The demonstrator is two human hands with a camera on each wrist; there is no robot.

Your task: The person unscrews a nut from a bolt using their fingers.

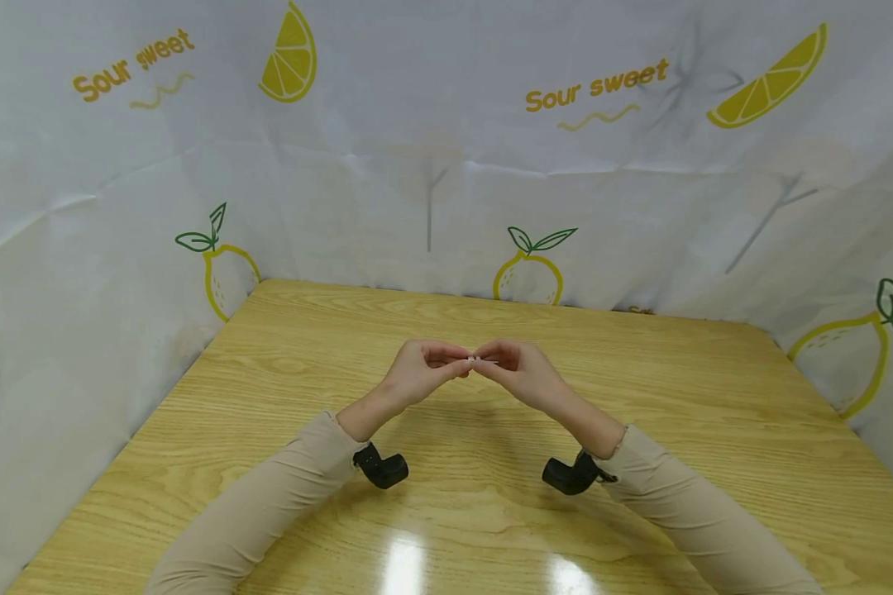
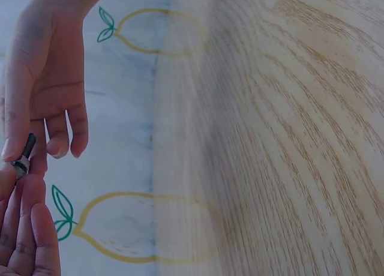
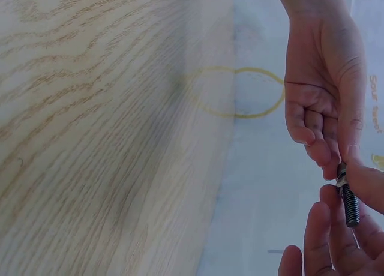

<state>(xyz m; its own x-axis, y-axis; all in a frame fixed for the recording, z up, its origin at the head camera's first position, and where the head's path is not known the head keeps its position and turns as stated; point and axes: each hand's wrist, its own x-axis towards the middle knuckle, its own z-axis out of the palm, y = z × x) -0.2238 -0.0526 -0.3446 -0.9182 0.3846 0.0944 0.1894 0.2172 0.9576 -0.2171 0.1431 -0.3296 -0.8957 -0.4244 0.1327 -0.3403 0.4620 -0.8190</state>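
Both hands meet above the table around a small dark threaded bolt [image 3: 351, 207]. My left hand [image 1: 417, 373] pinches its left end between thumb and fingers. A silvery piece that looks like a nut [image 2: 22, 165] sits on the bolt, where the thumb and fingertips of my right hand [image 1: 522, 376] pinch. Past that piece, the bare thread points toward the right palm. Fingertips partly cover the bolt's left end, so its shape there cannot be made out. In the right wrist view, the left hand [image 3: 324, 78] is at the top, the right hand's fingers [image 3: 318, 231] below.
Beneath the hands lies a wood-grain table [image 1: 461, 512]. Behind it and at its sides hangs a white cloth [image 1: 387, 198] printed with lemons. Black wrist cameras, the left one [image 1: 382, 468] and the right one [image 1: 570, 474], hang under the sleeves.
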